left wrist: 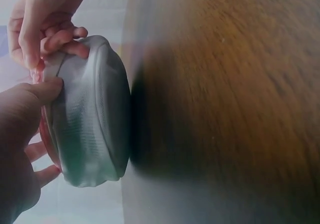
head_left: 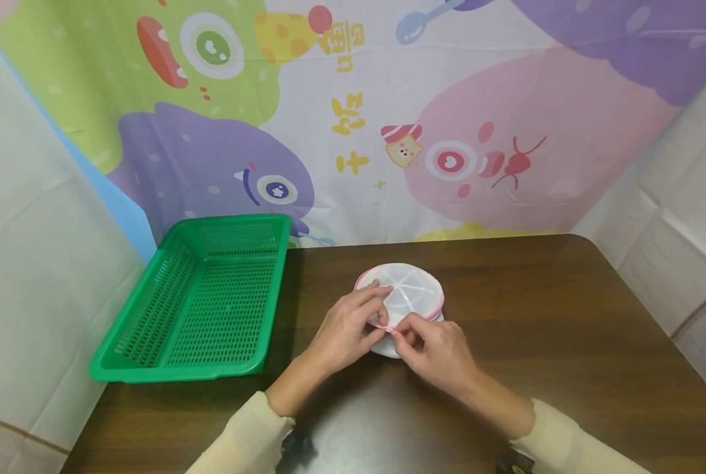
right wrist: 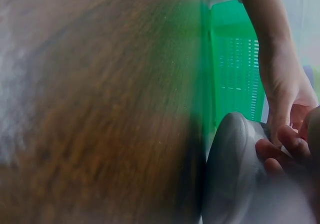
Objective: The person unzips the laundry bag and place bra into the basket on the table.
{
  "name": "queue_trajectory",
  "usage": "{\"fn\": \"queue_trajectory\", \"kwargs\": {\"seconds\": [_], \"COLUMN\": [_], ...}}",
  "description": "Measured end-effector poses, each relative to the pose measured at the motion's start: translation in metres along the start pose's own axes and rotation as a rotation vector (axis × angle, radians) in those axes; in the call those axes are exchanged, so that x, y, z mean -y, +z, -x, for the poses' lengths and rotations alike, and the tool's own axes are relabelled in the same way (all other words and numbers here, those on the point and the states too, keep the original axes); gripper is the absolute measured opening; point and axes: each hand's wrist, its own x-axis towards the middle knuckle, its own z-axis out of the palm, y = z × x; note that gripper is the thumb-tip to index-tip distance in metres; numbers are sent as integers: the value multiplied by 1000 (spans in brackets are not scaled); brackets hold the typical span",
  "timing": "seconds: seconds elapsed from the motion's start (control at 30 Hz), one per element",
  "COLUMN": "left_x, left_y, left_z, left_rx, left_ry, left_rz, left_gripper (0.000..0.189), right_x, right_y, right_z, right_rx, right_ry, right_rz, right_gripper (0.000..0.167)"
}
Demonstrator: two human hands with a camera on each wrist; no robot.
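A round white mesh laundry bag (head_left: 415,289) with a pink zipper (head_left: 441,304) round its top edge stands on the brown table. My left hand (head_left: 344,329) pinches the zipper edge at the front of the bag, its other fingers lying over the top. Right beside it, my right hand (head_left: 438,349) pinches the zipper at the same spot, where a small pull seems to be, though fingertips mostly cover it. In the left wrist view the bag's soft side (left wrist: 85,119) bulges between top and base. The right wrist view shows only part of the bag (right wrist: 230,154).
On the left of the table (head_left: 543,329) sits a green plastic basket (head_left: 272,296) with perforated walls and floor. A cartoon-printed cloth (head_left: 353,197) hangs behind the table's back edge. Pale wall coverings flank both sides.
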Motion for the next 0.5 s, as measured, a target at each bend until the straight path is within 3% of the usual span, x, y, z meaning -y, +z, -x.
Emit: {"fn": "queue_trajectory", "kwargs": {"seconds": [0.5], "left_x": [3], "left_y": [-3], "left_z": [2], "left_rx": [-22], "left_ry": [10], "left_rz": [-7], "left_gripper": [30], "right_x": [-1], "right_y": [-4], "right_z": [-1], "right_rx": [3], "right_ry": [7], "right_rz": [4], "right_gripper": [16]}}
